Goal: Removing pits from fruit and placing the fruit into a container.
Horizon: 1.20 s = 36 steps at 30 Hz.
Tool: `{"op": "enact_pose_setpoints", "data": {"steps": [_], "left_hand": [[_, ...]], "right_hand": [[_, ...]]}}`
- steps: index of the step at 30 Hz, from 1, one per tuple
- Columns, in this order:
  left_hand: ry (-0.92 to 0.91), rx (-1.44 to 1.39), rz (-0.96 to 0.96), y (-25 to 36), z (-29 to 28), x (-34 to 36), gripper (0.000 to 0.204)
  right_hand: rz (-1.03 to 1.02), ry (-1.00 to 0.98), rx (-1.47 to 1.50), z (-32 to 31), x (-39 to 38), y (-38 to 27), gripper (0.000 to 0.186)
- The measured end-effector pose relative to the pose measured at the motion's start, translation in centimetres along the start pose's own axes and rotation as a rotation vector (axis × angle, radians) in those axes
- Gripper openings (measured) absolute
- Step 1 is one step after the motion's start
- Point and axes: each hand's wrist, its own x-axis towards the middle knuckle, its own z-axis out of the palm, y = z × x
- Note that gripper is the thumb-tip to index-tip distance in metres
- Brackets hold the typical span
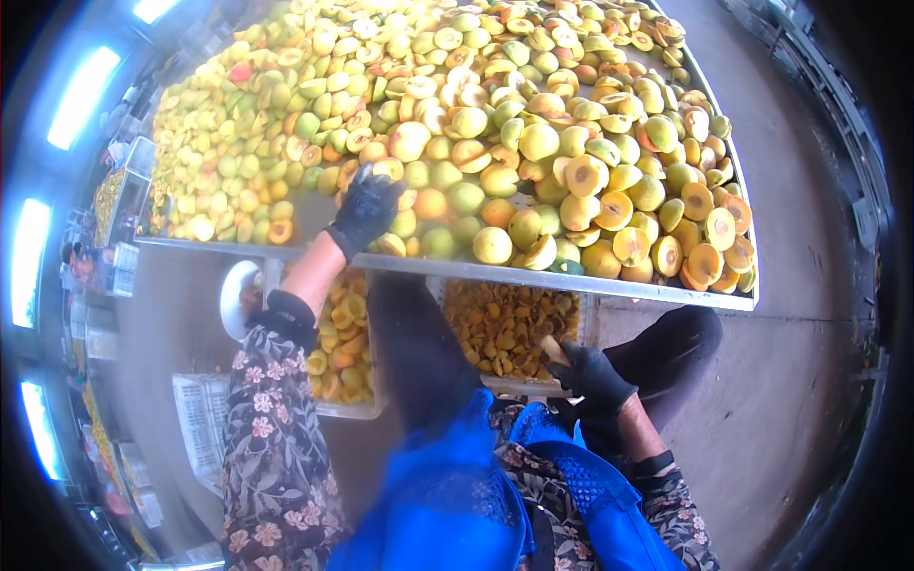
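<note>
My left hand (367,211), in a dark glove, reaches over the near edge of a metal-rimmed table (533,279) heaped with halved yellow-green peaches (538,143). Its fingers are stretched out and rest against the fruit; I see nothing gripped in them. Down by my knee, my right hand (598,378), also gloved, is closed on a short tan stick-like piece (553,349) that pokes up past the fingers. Several halves near the table's right corner lie cut side up and show brown centres. The right fingers are partly hidden.
Beneath the table edge stand a crate of yellow fruit halves (345,347) and a crate of smaller brownish pieces (509,328). A round white object (238,300) and a pale slatted crate (202,419) are at the left. Concrete floor (790,381) stretches along the right.
</note>
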Motion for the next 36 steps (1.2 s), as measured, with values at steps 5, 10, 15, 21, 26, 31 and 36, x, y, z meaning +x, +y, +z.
{"op": "enact_pose_setpoints", "data": {"steps": [5, 10, 15, 21, 26, 31, 36], "left_hand": [[0.174, -0.655, -0.338, 6.3, -5.0, -1.7, 0.03], [0.152, -0.835, -0.23, 13.7, -11.4, -2.7, 0.029], [0.494, -0.967, -0.537, 18.9, -13.1, -2.5, 0.034], [0.399, -0.805, -0.69, 20.7, -11.6, -2.1, 0.048], [0.591, -0.903, -0.654, 19.7, -11.3, -1.8, 0.048], [0.608, -0.864, -0.65, 20.4, -13.7, -0.3, 0.046], [0.663, -1.031, -0.847, 21.1, -14.8, 1.1, 0.051]], "right_hand": [[-0.011, -0.055, 0.611, -3.4, 1.1, -7.0, 0.033], [-0.269, 0.095, 0.784, -2.8, 3.5, -14.0, 0.028], [0.012, -0.034, 1.191, -0.7, 3.7, -16.2, 0.028], [-0.514, 0.54, 0.245, 0.6, 3.5, -16.3, 0.028], [-0.564, 0.43, 0.01, 0.8, 0.6, -16.3, 0.033], [-0.553, 0.448, -0.125, 0.5, -0.4, -17.5, 0.032], [-0.551, 0.359, 0.072, 0.6, -0.1, -15.5, 0.036]]}}
